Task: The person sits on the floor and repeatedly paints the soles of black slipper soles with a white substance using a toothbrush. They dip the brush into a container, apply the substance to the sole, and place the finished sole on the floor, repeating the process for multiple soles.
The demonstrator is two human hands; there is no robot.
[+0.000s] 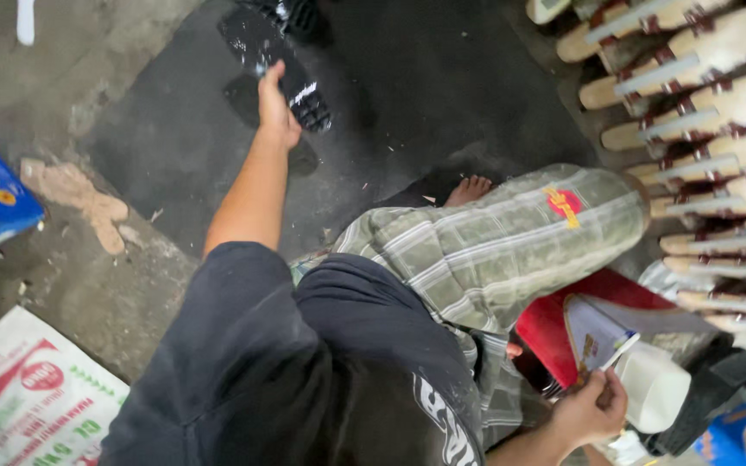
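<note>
Left hand [276,108] reaches out, fingers closed on a black sole [304,93] on the floor beside others, while right hand [591,408] pinches a white-handled tool [622,351] beside a white cup [656,387], finished sandals [701,129] racked beyond it.

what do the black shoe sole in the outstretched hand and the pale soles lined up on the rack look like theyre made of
The black treaded shoe sole that the left hand grips looks like moulded rubber: dark, with glossy highlights on raised tread blocks. The pale tan flat soles on the rack appear matte and fibrous, perhaps pressed board or leather; the blur leaves that open. The straps across them look like dark red synthetic or leather.
</note>
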